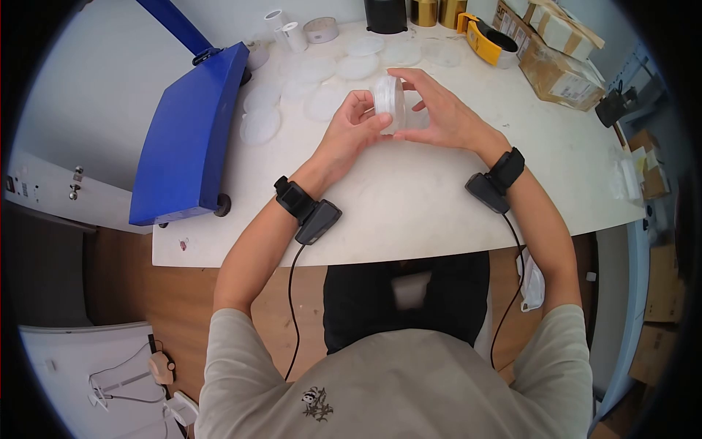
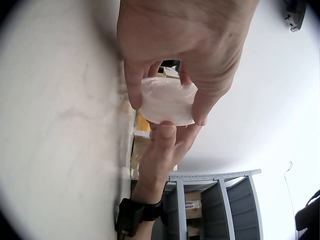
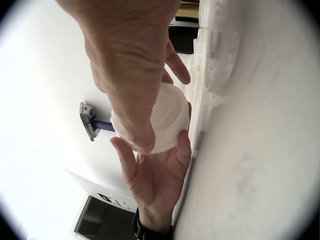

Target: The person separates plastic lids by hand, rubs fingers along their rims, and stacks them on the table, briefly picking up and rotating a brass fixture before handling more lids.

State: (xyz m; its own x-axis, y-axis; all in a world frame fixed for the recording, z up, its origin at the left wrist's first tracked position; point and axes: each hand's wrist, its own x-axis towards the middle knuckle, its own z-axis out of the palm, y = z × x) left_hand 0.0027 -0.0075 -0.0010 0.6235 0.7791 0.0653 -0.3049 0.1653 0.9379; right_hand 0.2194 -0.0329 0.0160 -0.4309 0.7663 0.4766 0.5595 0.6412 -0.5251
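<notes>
A stack of round, translucent plastic lids (image 1: 389, 102) stands on edge between both hands, close over the white table. My left hand (image 1: 349, 130) grips its left side, the thumb lying across the lower part and the fingers curled behind. From the other side my right hand (image 1: 452, 115) spans the stack, index finger at the top edge and thumb at the bottom. In the left wrist view the pale lids (image 2: 167, 102) sit between the left thumb and fingers, with the right thumb at the rim. The right wrist view shows the smooth, rounded face of the lids (image 3: 171, 117).
Several round translucent lids (image 1: 261, 125) lie spread on the table (image 1: 409, 212) beyond the hands. A blue platform (image 1: 191, 139) stands left. White rolls (image 1: 294, 36), a black container (image 1: 385, 16), a yellow-and-black tape dispenser (image 1: 484, 42) and cardboard boxes (image 1: 559, 73) line the back.
</notes>
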